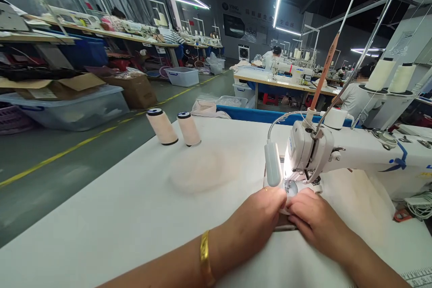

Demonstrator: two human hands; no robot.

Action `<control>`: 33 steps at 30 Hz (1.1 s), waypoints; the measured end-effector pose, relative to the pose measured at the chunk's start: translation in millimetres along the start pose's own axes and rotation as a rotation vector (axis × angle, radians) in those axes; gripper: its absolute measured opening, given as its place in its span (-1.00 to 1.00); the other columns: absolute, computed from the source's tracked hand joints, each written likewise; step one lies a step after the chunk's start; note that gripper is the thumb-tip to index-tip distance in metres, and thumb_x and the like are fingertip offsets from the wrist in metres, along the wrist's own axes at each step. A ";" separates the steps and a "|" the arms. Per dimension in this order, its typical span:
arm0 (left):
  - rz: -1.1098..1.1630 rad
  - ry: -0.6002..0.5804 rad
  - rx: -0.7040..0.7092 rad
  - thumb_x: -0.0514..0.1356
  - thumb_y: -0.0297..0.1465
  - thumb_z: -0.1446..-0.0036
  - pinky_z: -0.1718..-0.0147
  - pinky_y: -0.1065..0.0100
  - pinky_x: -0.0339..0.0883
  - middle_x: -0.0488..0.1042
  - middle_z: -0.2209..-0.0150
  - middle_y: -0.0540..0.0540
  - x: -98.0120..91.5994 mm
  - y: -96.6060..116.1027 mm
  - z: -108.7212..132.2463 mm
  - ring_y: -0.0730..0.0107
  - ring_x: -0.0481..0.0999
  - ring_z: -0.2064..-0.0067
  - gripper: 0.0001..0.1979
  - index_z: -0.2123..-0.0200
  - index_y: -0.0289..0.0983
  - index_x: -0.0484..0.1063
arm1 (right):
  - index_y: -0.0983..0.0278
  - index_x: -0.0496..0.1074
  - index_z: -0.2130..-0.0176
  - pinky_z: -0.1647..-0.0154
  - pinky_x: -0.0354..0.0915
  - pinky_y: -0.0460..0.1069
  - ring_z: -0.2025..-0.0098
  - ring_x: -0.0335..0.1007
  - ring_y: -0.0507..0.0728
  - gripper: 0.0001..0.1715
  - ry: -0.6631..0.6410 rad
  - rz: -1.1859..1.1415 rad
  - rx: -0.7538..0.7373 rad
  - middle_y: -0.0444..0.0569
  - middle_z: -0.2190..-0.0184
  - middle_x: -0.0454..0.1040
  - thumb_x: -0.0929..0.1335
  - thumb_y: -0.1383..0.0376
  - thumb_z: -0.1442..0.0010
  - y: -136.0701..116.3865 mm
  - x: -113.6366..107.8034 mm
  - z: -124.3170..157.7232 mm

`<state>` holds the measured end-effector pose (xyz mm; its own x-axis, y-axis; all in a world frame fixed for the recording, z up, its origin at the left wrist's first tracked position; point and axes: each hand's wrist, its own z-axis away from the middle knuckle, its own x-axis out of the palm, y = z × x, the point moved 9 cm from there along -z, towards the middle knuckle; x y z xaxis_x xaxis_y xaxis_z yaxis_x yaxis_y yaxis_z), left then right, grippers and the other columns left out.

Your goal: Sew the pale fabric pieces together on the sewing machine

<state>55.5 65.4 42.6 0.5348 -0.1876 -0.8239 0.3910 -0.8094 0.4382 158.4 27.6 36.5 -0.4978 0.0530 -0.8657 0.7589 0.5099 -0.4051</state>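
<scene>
Across the smooth white tabletop (118,216) filling the lower frame, a glossy, hard-cased sewing machine (357,148) stood at right, where work appeared under way, though how much was done and how much was left could not be judged. My left hand (259,216) and right hand (317,220), fingers bunched narrow, met at its needle end, low and right of centre, hiding too much for me to tell whether they pinched or merely pressed. Tapering, matte, peach-toned thread cones (162,128) stood left of centre, while what looked like a small pale workpiece (284,211) showed only as a sliver between my hands.
</scene>
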 end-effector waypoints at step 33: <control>-0.097 -0.019 0.243 0.16 -0.69 -0.12 0.22 0.25 0.25 0.57 0.33 0.02 -0.9 16.0 8.1 0.35 0.47 0.32 -0.75 0.41 -0.22 0.45 | 0.20 0.33 0.30 0.26 0.18 0.05 0.26 0.33 0.16 -0.72 -0.025 0.215 -0.034 -0.09 0.28 0.50 0.24 0.58 -0.16 -7.7 -1.1 7.4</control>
<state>55.2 48.1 47.5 0.4887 -0.1107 -0.8654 0.2473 -0.9337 0.2590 156.1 17.2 38.4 -0.3154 0.1424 -0.9382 0.8313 0.5183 -0.2008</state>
